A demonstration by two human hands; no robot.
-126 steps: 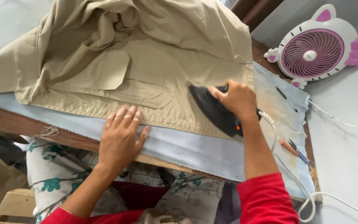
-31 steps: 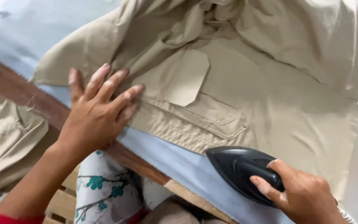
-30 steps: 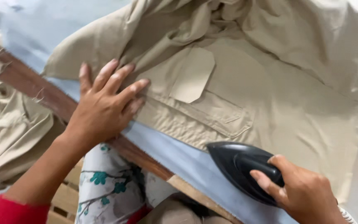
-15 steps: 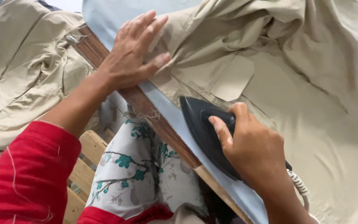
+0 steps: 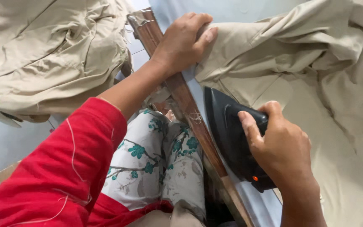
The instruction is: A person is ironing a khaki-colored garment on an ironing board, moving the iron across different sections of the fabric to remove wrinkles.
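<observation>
While the right hand (image 5: pixel 282 147) wraps round the handle of a black iron (image 5: pixel 232 134), fingers clamped on it, the iron sits w/ its soleplate down on the near edge of the ironing board (image 5: pixel 185 96), right at the hem of a beige garment (image 5: pixel 316 84). Small orange light glows on the iron's rear, just under the thumb side. Left hand (image 5: pixel 183 40) lies further along that same wooden edge, fingers curled shut on a fold of the beige garment, pinching it vs. the board's pale blue cover (image 5: pixel 232 12). Garment spreads crumpled over most of the board toward the far right corner. Red sleeve (image 5: pixel 64 168) covers the left arm up to the elbow. Below the board edge: floral-print fabric (image 5: pixel 160 159) over the person's lap. Off the board, top left, a second beige garment (image 5: pixel 51 54) lies bunched on the floor, well apart from the iron.
</observation>
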